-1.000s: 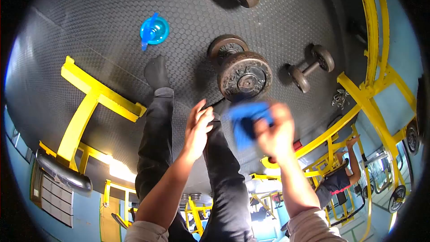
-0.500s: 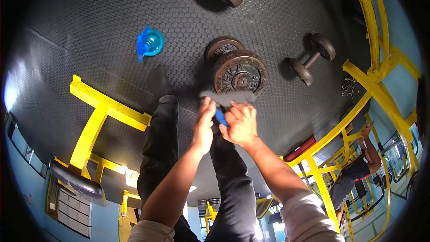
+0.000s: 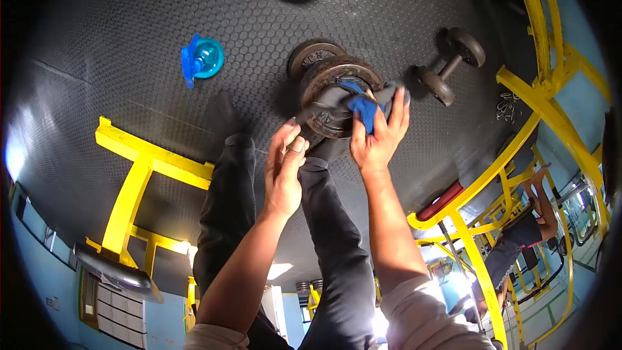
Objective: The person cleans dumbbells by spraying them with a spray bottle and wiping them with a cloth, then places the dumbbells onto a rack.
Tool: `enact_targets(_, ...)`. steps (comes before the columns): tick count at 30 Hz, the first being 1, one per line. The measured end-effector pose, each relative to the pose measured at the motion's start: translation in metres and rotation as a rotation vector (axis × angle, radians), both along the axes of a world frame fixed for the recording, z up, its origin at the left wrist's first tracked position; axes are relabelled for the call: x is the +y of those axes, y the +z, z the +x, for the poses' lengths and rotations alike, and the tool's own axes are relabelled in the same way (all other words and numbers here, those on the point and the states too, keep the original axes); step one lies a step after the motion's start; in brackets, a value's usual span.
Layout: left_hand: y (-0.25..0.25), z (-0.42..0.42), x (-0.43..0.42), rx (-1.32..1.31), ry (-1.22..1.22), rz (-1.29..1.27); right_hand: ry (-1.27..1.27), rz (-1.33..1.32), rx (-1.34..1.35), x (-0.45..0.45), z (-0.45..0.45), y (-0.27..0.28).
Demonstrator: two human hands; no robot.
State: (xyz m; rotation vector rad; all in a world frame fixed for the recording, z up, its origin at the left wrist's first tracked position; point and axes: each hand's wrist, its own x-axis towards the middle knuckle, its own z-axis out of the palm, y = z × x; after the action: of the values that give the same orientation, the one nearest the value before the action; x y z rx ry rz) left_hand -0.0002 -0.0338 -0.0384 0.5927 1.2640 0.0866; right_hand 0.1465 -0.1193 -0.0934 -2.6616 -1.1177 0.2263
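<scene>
The right hand (image 3: 380, 142) pinches a crumpled blue-and-grey soft fabric cloth (image 3: 364, 111) between thumb and fingers, the outer fingers extended along its grey portion. The cloth lies bunched in loose folds over the near face of a large dark-brown metal dumbbell (image 3: 327, 76) with thick round plates; raised lettering is visible on the plates, and their rims appear scuffed and dull. The left hand (image 3: 285, 175) is spread, fingers parted and slightly bent, just beside the near plate; whether its fingertips touch the cloth's blurred grey edge cannot be determined. The dumbbell rests on a black floor (image 3: 259, 23) with a raised honeycomb texture. To its right lies a smaller dark metal dumbbell (image 3: 451, 67) with rounded heads and a smooth bar. To its left stands a translucent teal round bottle (image 3: 211, 58) with a flat blue plastic top. Yellow-painted square-section metal framing (image 3: 131, 204) stands beyond, at the left.
</scene>
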Motion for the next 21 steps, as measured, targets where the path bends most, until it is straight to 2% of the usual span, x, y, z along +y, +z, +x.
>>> enact_targets(1, -0.002, 0.001, 0.001, 0.018, 0.017, 0.018, -0.062, 0.07, 0.038, -0.005, -0.004, 0.0)
enact_targets(2, -0.002, 0.003, -0.001, 0.019, 0.032, 0.008, -0.22, 0.07, 0.185, -0.009, -0.015, 0.001)
enact_targets(3, -0.005, 0.002, -0.007, 0.011, 0.012, 0.038, -0.218, 0.07, 0.185, 0.003, -0.013, 0.007)
enact_targets(5, -0.006, 0.0, -0.008, 0.02, -0.045, 0.065, -0.374, 0.38, 0.147, 0.035, -0.003, 0.016)
enact_targets(9, -0.004, 0.0, -0.002, 0.031, -0.015, 0.042, 0.208, 0.163, -0.033, 0.046, 0.011, -0.003)
enact_targets(11, -0.004, 0.002, 0.003, 0.032, -0.027, 0.054, 0.123, 0.2, -0.008, 0.018, 0.02, -0.003)
enact_targets(13, -0.002, 0.002, 0.006, 0.04, -0.026, 0.057, 0.009, 0.103, 0.041, -0.01, 0.016, 0.006)
enact_targets(16, -0.003, 0.001, 0.004, 0.063, -0.02, 0.02, -0.078, -0.004, 0.058, 0.001, 0.013, 0.02)
enact_targets(17, -0.004, 0.001, 0.002, 0.061, -0.018, 0.015, -0.059, 0.138, 0.029, 0.014, 0.014, 0.013)
enact_targets(19, -0.001, 0.001, 0.002, 0.043, -0.021, -0.009, 0.097, 0.132, 0.01, 0.047, 0.013, 0.006)
enact_targets(21, 0.001, 0.003, 0.006, 0.031, -0.007, -0.018, 0.086, 0.138, 0.008, 0.044, 0.009, 0.001)
